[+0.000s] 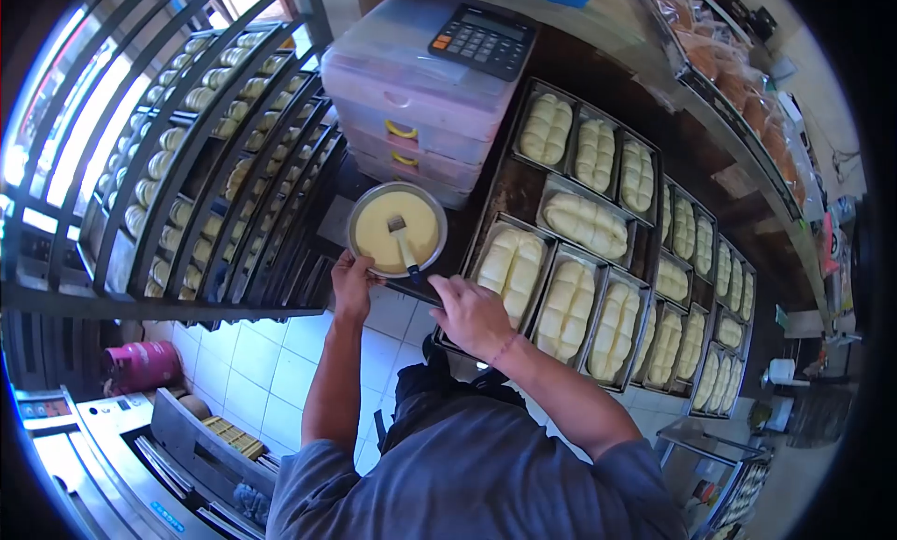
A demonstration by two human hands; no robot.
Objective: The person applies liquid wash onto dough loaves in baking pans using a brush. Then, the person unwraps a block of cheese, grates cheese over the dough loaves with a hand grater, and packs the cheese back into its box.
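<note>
Gripping the round metal bowl (352, 230) of pale-yellow liquid, apparently for steadiness, the left hand (352, 286) is at the dark bench's (460, 234) near edge; the right hand (475, 316), loosely open, is near the dark-handled brush (405, 248).

Short-sleeved, dark grey-blue fabric T-shirt (467, 484), plain across visible back and shoulders, soft creases running through cloth. Loose left sleeve (313, 475) and right sleeve (635, 479), same grey-blue, both ending above elbow. Thin reddish band (505, 348) around right wrist, narrow as cord. Left hand (353, 286) and right hand (472, 318) bare. Black or very dark lower garment (448, 389), folded and bunched below shirt hem; finer details lost in shadow.
</note>
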